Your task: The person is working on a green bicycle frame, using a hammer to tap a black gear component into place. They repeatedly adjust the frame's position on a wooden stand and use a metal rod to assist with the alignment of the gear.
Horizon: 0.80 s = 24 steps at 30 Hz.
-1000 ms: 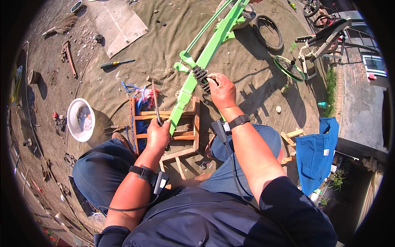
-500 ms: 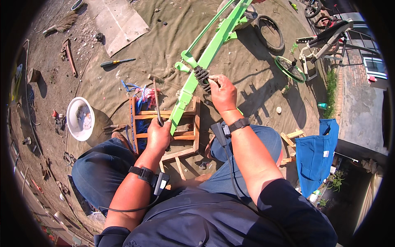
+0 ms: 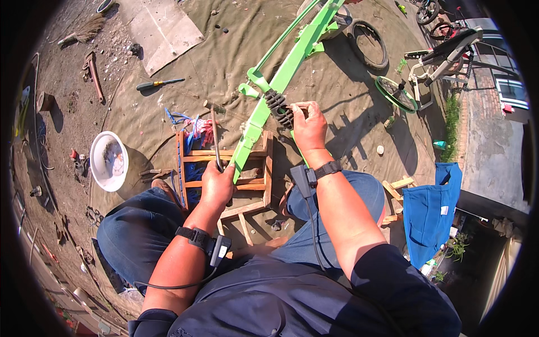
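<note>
A light-green metal frame [image 3: 297,50] slants from my lap toward the top, with a parallel thin bar and a black coil spring [image 3: 277,106] on it. My left hand [image 3: 218,184] is closed around its lower end, together with a long metal tool [image 3: 215,135]. My right hand [image 3: 308,124] has its fingers bent and pressed at the right side of the spring; the fingertips are partly hidden. Below the frame, between my legs, lies a low wooden stool [image 3: 268,168] with blue and red strands [image 3: 196,126] at its upper left.
A white basin [image 3: 101,151], screwdriver [image 3: 151,85], pipe wrench [image 3: 96,84] and broom [image 3: 84,31] lie left on the tarp and dirt. A tyre [image 3: 353,39] and white bike frame [image 3: 421,70] are upper right; a blue cloth [image 3: 424,208] is beside my right knee.
My right hand has shifted slightly rightward at the spring, and the spring's lower end has moved a little right. My left hand has barely moved.
</note>
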Each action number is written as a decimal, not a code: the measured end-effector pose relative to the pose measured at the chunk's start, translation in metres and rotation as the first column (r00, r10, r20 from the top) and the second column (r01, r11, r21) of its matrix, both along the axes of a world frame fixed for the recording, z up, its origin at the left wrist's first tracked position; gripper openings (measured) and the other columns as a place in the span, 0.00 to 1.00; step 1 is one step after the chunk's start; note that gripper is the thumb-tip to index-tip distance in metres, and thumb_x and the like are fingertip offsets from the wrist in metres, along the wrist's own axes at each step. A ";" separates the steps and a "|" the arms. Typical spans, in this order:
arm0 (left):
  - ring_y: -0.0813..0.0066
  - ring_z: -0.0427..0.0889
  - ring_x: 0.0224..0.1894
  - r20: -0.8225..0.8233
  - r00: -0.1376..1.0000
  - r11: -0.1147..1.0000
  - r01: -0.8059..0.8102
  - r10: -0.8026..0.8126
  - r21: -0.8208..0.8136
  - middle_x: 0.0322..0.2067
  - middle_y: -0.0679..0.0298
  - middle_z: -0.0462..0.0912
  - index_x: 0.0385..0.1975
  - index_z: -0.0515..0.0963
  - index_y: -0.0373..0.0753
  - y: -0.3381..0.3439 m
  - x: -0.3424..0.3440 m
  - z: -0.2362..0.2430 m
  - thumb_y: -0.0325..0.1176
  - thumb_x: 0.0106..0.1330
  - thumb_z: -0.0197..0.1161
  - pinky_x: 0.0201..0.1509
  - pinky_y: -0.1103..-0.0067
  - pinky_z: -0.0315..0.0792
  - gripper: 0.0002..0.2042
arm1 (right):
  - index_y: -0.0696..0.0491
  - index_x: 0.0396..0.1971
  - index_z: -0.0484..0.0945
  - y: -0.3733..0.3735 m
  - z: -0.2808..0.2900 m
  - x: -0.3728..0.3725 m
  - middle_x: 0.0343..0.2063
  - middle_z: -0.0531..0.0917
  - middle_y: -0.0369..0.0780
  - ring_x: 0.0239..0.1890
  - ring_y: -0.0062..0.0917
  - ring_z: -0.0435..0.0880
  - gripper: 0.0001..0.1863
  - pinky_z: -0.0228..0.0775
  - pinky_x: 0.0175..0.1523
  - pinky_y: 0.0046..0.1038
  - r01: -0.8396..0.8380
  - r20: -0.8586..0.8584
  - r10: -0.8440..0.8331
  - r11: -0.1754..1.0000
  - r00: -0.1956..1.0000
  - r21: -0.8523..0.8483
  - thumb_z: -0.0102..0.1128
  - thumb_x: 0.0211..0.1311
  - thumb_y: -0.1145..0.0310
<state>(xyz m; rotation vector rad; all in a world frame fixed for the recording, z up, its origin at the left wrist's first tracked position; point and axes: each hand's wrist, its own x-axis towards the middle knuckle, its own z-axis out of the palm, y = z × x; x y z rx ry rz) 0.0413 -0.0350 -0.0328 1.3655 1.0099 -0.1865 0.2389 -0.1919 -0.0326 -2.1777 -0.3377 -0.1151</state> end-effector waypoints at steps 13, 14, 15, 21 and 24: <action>0.74 0.76 0.18 -0.004 0.996 0.988 0.087 -0.087 0.129 0.23 0.60 0.78 0.39 0.71 0.30 0.000 -0.004 -0.001 0.33 0.66 0.62 0.19 0.77 0.70 0.12 | 0.51 0.34 0.81 0.003 0.000 0.002 0.30 0.84 0.44 0.34 0.41 0.84 0.05 0.75 0.40 0.36 -0.041 -0.028 0.038 0.993 0.999 -0.106 0.61 0.60 0.66; 0.74 0.77 0.19 -0.009 0.994 0.981 0.108 -0.108 0.162 0.24 0.60 0.78 0.39 0.71 0.30 0.000 -0.006 -0.003 0.33 0.66 0.62 0.20 0.77 0.70 0.13 | 0.50 0.34 0.81 0.004 0.004 0.001 0.30 0.84 0.44 0.34 0.41 0.83 0.05 0.75 0.40 0.36 -0.056 -0.015 0.054 0.989 0.998 -0.137 0.60 0.60 0.66; 0.74 0.77 0.20 -0.009 0.994 0.981 0.109 -0.109 0.159 0.24 0.60 0.78 0.39 0.71 0.29 0.000 -0.005 -0.002 0.33 0.65 0.62 0.20 0.77 0.71 0.13 | 0.50 0.34 0.81 0.005 0.005 0.001 0.30 0.84 0.45 0.34 0.42 0.83 0.05 0.75 0.40 0.37 -0.067 -0.002 0.068 0.983 0.998 -0.168 0.60 0.60 0.66; 0.73 0.77 0.21 -0.028 0.996 0.990 0.087 -0.085 0.110 0.26 0.59 0.79 0.40 0.71 0.29 0.000 -0.002 0.012 0.33 0.65 0.63 0.23 0.75 0.73 0.14 | 0.51 0.34 0.79 0.003 0.003 -0.001 0.31 0.84 0.43 0.36 0.42 0.82 0.05 0.74 0.41 0.37 -0.084 0.055 0.094 0.982 0.994 -0.169 0.60 0.60 0.68; 0.73 0.77 0.21 -0.032 0.995 0.989 0.093 -0.090 0.115 0.26 0.58 0.79 0.40 0.71 0.29 0.000 -0.002 0.012 0.34 0.65 0.63 0.24 0.74 0.73 0.14 | 0.51 0.34 0.79 0.003 0.002 0.000 0.32 0.83 0.43 0.37 0.41 0.82 0.04 0.75 0.42 0.37 -0.100 0.089 0.117 0.980 0.989 -0.170 0.60 0.61 0.68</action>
